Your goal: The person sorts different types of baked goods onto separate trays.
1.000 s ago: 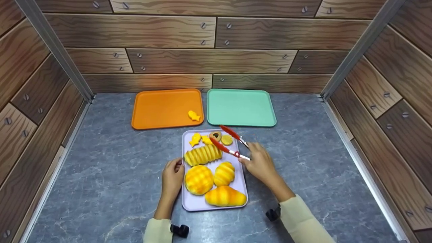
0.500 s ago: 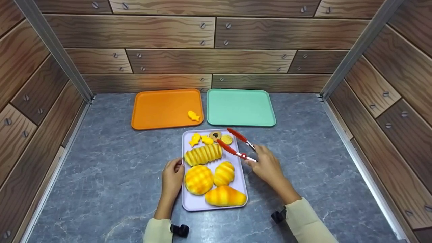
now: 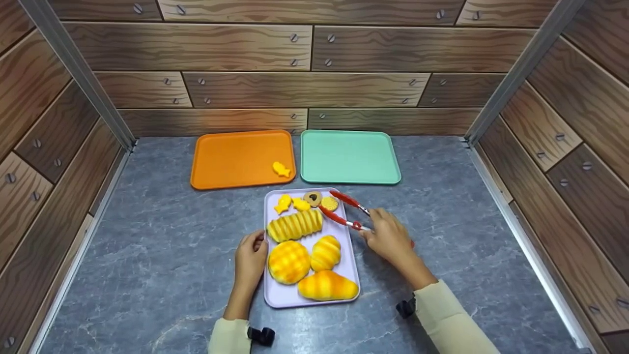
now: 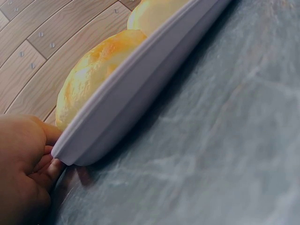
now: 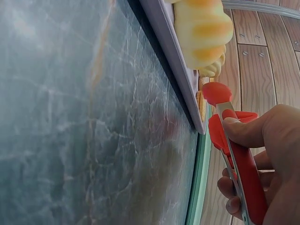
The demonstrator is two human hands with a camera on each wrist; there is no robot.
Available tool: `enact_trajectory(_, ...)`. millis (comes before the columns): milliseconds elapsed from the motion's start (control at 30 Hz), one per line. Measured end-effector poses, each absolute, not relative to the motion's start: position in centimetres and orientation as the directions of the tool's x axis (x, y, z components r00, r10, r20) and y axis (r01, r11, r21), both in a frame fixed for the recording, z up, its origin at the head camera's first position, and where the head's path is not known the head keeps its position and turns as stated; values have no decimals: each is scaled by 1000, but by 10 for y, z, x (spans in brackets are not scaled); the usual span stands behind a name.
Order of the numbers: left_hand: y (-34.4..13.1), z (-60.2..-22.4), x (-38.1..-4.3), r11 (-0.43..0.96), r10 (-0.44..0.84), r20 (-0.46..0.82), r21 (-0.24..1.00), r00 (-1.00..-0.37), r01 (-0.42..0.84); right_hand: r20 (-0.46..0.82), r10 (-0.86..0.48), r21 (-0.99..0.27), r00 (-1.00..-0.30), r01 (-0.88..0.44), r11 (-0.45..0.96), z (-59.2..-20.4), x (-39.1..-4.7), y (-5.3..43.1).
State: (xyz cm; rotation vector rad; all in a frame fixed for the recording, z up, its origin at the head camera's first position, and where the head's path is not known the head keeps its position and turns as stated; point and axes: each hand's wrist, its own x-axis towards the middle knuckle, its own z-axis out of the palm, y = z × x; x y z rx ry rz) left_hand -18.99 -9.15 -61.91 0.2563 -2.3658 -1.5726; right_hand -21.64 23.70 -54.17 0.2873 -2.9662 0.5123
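My right hand (image 3: 389,237) grips a pair of red-tipped tongs (image 3: 334,216), also seen from the side as red-handled tongs (image 5: 246,180) in the right wrist view. The spread tong tips stand on either side of a round yellow cookie (image 3: 329,203) at the far right corner of the lavender tray (image 3: 348,265). My left hand (image 3: 251,259) pinches this tray's left rim, thumb above and fingertips beneath in the left wrist view. Beside the round cookie are a heart-centred cookie (image 3: 311,197) and two yellow fish-shaped pieces (image 3: 283,203).
Toy breads fill the nearer tray: a ridged loaf (image 3: 295,225), a round bun (image 3: 289,262), a small roll (image 3: 326,252) and a long roll (image 3: 328,285). Behind stand an orange tray (image 3: 236,157) holding one fish piece (image 3: 281,169) and a green tray (image 3: 350,157). Wood-patterned walls surround the table.
My right hand has moved the tongs right and toward me, from over the heart-centred cookie to the round one. The tong tips have come slightly closer together. My left hand stays put.
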Motion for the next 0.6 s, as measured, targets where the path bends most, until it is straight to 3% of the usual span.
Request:
enact_trajectory(300,-91,-618,-190,384,-297,128,923,-946,5,102,-166,-309,-981,-190,932,-540,-225,236)
enact_trajectory(600,-91,-617,-189,395,-304,147,919,-941,15,172,-190,-278,-967,-232,932,-540,-226,235)
